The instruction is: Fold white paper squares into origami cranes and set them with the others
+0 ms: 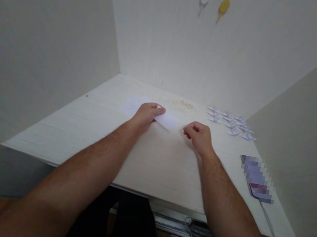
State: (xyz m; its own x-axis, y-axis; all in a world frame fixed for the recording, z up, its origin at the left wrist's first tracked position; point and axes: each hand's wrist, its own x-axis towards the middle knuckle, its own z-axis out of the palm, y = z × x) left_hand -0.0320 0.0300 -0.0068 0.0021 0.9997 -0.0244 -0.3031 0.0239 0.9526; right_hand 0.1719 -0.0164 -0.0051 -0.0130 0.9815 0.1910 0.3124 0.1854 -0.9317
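My left hand (147, 114) is closed on a piece of white paper (166, 120), its thumb on top near the paper's left end. The paper is held just above the tabletop and points to the right. To the right of it is my right hand (198, 136), its fingers curled in and thumb against the forefinger. Its fingertips are a little apart from the paper, and I cannot make out whether anything is between them. Behind my left hand, more white paper (130, 104) lies flat on the table, partly hidden by the hand.
Several folded paper cranes (233, 125) stand in rows at the back right of the white table (156, 163). A phone (255, 178) with a cable (271, 224) lies near the right edge. Walls enclose three sides; two hooks (224, 6) hang on the back wall.
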